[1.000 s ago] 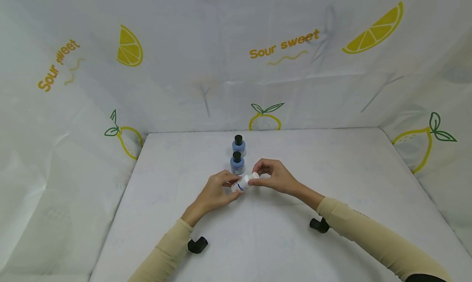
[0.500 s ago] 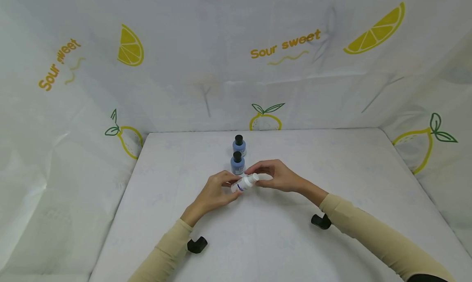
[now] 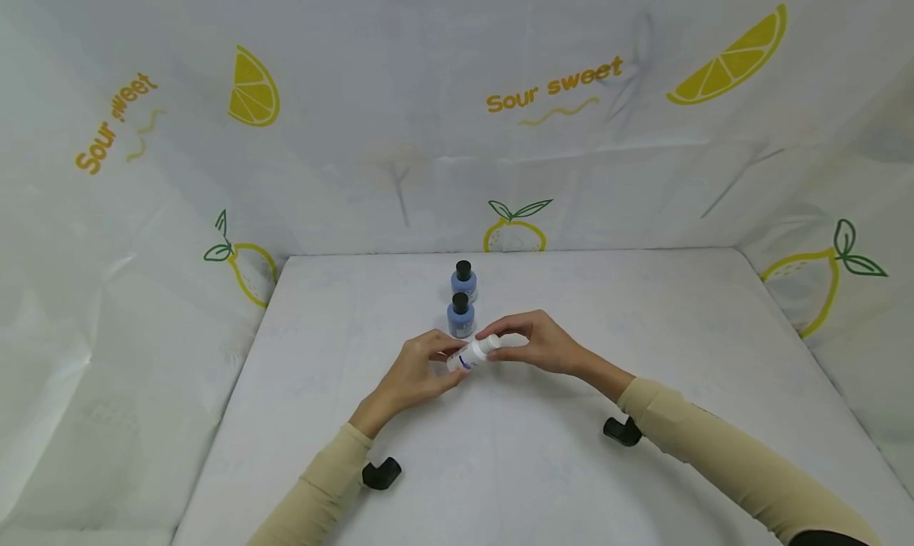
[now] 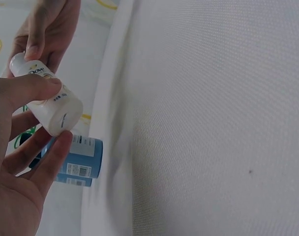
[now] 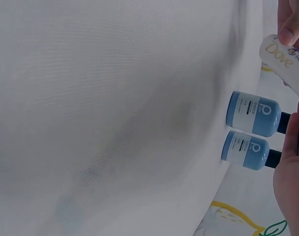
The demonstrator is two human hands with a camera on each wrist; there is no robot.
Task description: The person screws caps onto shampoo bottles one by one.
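A small white bottle (image 3: pixel 467 358) with Dove lettering is tilted above the table, its white cap (image 3: pixel 491 341) pointing up and to the right. My left hand (image 3: pixel 423 369) grips the bottle's body near its base, thumb on one side and fingers on the other. At the cap end, my right hand (image 3: pixel 541 346) pinches the cap between thumb and fingers; in the right wrist view the cap is out of frame. Just behind the white bottle stands a blue bottle (image 5: pixel 255 114) with a black cap, and beyond it is a second blue bottle (image 5: pixel 248 150).
The white-covered table (image 3: pixel 557 467) runs up to a hanging lemon-print sheet (image 3: pixel 343 165) at the back and sides. A black fitting (image 3: pixel 382 474) shows by the left sleeve, and another black fitting (image 3: pixel 623 432) by the right sleeve.
My right fingers have shifted about the cap, drawing slightly right and then coming back onto it. The left hand and white bottle have hardly moved. Both blue bottles stay put.
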